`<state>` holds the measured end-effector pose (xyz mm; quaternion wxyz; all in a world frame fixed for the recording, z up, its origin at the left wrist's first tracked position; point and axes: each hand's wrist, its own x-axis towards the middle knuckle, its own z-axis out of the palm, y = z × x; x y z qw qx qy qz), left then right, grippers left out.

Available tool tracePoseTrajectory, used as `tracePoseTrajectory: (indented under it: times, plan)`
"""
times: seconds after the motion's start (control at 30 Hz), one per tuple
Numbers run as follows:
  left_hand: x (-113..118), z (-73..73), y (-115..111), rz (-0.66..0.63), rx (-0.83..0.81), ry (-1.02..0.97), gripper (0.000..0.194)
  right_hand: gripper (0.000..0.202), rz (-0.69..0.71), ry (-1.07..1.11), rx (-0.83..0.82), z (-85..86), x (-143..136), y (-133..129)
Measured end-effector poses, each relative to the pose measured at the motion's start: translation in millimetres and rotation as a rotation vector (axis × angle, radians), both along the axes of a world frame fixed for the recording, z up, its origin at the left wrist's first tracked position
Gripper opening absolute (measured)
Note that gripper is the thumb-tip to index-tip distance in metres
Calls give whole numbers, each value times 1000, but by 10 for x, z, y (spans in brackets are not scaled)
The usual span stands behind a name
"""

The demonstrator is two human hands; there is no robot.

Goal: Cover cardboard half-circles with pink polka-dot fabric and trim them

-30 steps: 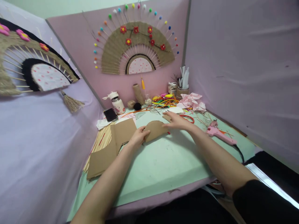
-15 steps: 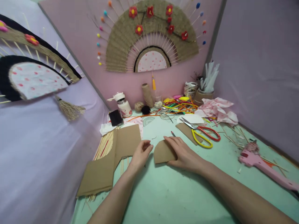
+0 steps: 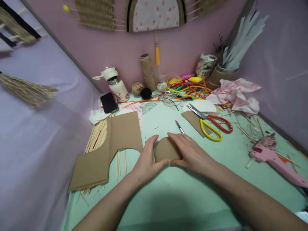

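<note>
A small cardboard piece with a rounded top edge is held between both hands above the green table. My left hand grips its left side, thumb along the lower edge and fingers behind. On the right side, my right hand grips it the same way, and the two thumb tips nearly meet at the bottom edge. Just beyond the right fingers lies a pen. Scissors with red and yellow handles rest on another cardboard piece further right.
Large cut cardboard covers thin sticks at the left. A phone, open bottle and twine spool stand or lie at the back. Pink glue gun lies right, near crumpled cloth.
The view has tilted down and closer to the table. My left hand has moved onto the cardboard piece and taken hold of its left side; my right hand still holds it.
</note>
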<state>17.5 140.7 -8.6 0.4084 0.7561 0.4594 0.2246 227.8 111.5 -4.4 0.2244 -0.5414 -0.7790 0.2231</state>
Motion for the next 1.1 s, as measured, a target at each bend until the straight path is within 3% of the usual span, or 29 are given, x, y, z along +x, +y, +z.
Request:
tracePoseTrajectory:
  times: [0.07, 0.13, 0.33, 0.53, 0.6, 0.77, 0.87, 0.97, 1.1]
  plan:
    - [-12, -7, -16, -113, 58, 75, 95, 94, 4, 0, -14, -9, 4, 2]
    - [-13, -29, -21, -172, 91, 132, 99, 95, 9, 8, -18, -21, 9, 9]
    - [-10, -128, -25, -153, 153, 198, 95, 96, 36, 26, -50, -23, 40, 9]
    - [1, -110, -44, -153, 203, 241, 91, 94, 41, 37, -95, 80, 154, -10]
    - [5, -93, -46, -151, 209, 245, 90, 87, -27, 38, -46, 93, 235, 25]
    - [3, -78, -48, -156, 193, 264, 86, 43, -473, -95, 63, 5, 392, 201]
    - [-2, -99, -41, -148, 201, 266, 84, 34, -456, -221, -15, -60, 390, 281]
    - [-2, -132, -34, -144, 205, 267, 83, 37, -409, -252, -45, -79, 359, 299]
    - [-13, -99, -67, -154, 230, 267, 91, 33, -468, -54, 120, -23, 348, 263]
